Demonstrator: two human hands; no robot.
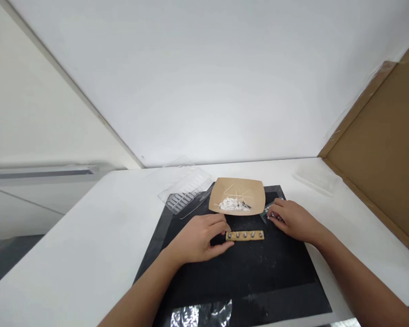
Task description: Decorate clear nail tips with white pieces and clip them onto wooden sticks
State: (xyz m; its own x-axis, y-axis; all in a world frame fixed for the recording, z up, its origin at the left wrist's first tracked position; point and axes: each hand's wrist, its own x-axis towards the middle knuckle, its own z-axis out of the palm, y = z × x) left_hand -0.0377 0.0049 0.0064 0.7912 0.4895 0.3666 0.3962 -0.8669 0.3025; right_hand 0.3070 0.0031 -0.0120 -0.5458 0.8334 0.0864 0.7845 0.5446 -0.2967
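Left hand (199,238) pinching the wooden strip (245,235) by its end; right hand (291,219) fingering small parts (267,210). Risk: strip pivoting about that end grip, spilling its pins (244,235).

Both forearms are bare, no sleeves showing. The left hand (197,238) and right hand (293,220) wear no gloves or rings.
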